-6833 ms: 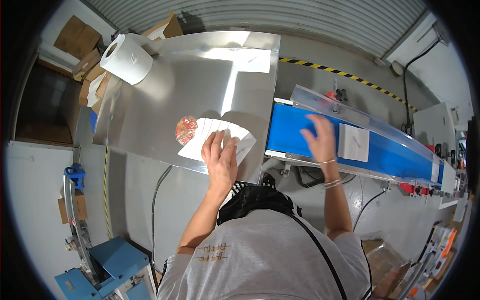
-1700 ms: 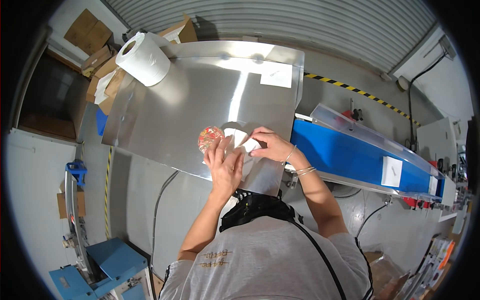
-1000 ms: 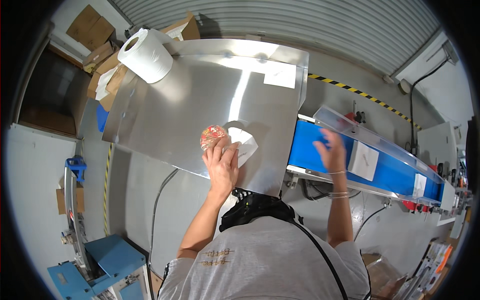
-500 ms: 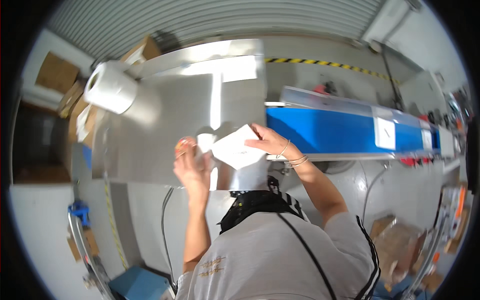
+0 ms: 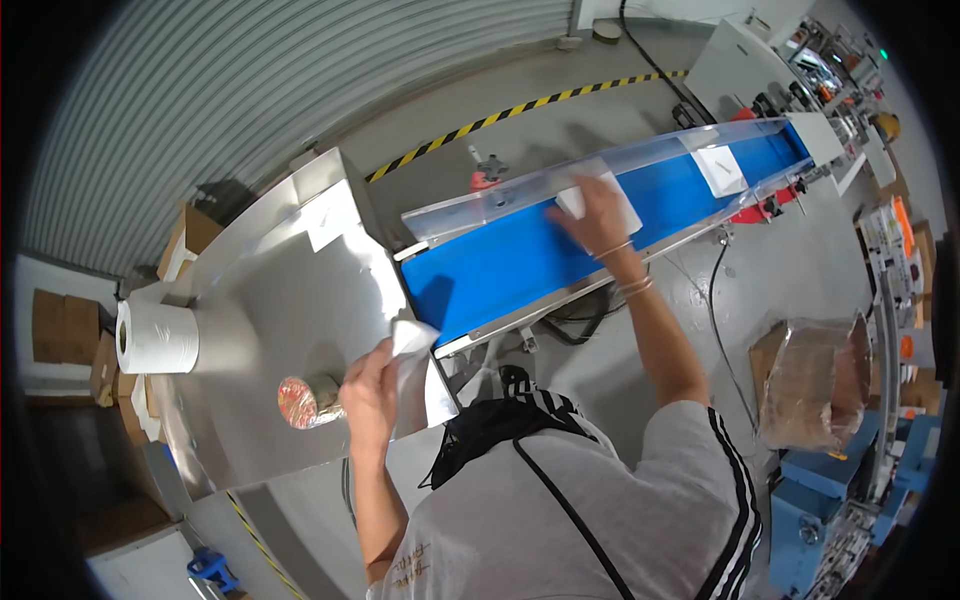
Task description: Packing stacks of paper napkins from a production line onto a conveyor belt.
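Observation:
Over the blue conveyor belt [image 5: 510,275], my right hand [image 5: 600,222] is on a white flat square box [image 5: 622,205], fingers bent over its left part and slightly blurred. At the right edge of the metal table [image 5: 250,320], my left hand [image 5: 370,395] pinches a thin white piece [image 5: 412,340] that looks like paper or film. Left of that hand, a short round container [image 5: 298,402] with a red and gold patterned end lies on its side on the table. Farther along the belt rests another white square box [image 5: 718,172].
A white roll of film [image 5: 158,338] stands at the table's left side, near cardboard boxes [image 5: 68,328]. A clear guard [image 5: 500,205] runs along the belt's far side. On the floor at right is a plastic-covered carton [image 5: 815,385], with blue machinery [image 5: 815,490] below it.
My right hand has carried the white box from the table rightward onto the belt. My left hand has left the round container and now pinches the white piece. The view has turned right.

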Demonstrator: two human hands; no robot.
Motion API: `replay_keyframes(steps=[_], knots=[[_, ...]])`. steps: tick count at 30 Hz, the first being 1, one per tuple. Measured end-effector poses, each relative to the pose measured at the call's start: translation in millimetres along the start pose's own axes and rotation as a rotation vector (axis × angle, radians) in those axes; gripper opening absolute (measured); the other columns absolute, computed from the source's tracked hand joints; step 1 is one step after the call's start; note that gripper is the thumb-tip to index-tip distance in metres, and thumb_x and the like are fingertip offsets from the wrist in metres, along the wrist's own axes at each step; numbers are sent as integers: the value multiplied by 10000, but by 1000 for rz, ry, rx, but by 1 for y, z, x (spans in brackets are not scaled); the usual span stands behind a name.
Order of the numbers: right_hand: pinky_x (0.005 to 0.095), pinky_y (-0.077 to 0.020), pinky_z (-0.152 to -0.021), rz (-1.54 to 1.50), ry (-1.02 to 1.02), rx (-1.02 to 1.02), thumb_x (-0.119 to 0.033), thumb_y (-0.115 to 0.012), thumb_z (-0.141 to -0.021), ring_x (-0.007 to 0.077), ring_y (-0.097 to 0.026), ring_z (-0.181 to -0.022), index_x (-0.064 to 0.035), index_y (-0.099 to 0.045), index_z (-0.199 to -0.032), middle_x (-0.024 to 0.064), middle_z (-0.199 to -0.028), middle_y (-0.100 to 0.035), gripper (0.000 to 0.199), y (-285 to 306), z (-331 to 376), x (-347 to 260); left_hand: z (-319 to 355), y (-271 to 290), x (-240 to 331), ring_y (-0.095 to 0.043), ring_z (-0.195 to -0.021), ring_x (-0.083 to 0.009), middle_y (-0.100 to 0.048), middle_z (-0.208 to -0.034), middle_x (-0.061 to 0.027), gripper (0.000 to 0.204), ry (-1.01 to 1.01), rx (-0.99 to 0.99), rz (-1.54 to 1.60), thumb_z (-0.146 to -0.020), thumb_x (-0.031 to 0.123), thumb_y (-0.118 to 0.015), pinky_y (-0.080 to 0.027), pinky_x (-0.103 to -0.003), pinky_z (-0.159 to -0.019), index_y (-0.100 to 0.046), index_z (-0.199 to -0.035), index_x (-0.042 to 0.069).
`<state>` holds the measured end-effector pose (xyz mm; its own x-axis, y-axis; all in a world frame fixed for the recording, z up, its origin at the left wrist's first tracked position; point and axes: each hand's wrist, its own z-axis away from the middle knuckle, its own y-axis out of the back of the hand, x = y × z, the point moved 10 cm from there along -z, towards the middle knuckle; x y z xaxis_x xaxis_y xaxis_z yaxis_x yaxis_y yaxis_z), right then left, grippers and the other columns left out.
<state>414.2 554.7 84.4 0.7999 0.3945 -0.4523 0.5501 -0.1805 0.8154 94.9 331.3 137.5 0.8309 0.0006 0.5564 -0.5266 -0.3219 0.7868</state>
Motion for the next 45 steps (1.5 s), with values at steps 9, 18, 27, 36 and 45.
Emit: replay_keyframes(steps=[9, 18, 27, 36, 45], knots=[[269, -486, -770, -1134, -105, -880, -221, -690, -866, 104, -564, -910, -20, -522, -1211, 42, -1013, -602, 434, -88, 70, -95, -64, -120, 39, -593, -757, -91, -679, -854, -46, 301, 209, -436, 616, -841, 72, -686, -482, -264, -680, -639, -1132, 13], [413, -496, -770, -306, -291, -125, -390, -635, -872, 363, -619, -879, 12, -573, -1064, 253, -947, -626, 450, -66, 13, 81, -60, -131, 8, -611, -607, -163, -661, -759, -101, 452, 297, -348, 497, -839, 132, -689, -486, -275, -587, -525, -1241, 4], [425, -460, -850, 87, -239, 551, -132, -682, -820, 357, -569, -981, -21, -517, -1219, 183, -1104, -597, 445, 87, 87, 107, 3, -30, -73, -475, -1203, -395, -557, -1231, -220, 364, -65, 53, -554, -765, 163, -617, -349, -494, -1001, -633, -1106, 37], [414, -491, -774, -258, -528, 619, -79, -658, -774, 315, -597, -868, -58, -577, -1095, 118, -910, -621, 332, -4, 229, 9, 63, 2, -240, -526, -1067, -353, -559, -1139, -132, 471, 173, -71, -788, -764, 108, -571, -411, -470, -861, -517, -1231, 78], [407, -510, -775, -225, -805, 531, -163, -588, -845, 319, -624, -902, -94, -606, -1036, 116, -951, -641, 204, -57, 360, -100, 21, -69, -97, -509, -1060, -450, -532, -1182, -259, 394, -525, -97, -63, -840, 169, -593, -409, -518, -915, -563, -1191, -8]])
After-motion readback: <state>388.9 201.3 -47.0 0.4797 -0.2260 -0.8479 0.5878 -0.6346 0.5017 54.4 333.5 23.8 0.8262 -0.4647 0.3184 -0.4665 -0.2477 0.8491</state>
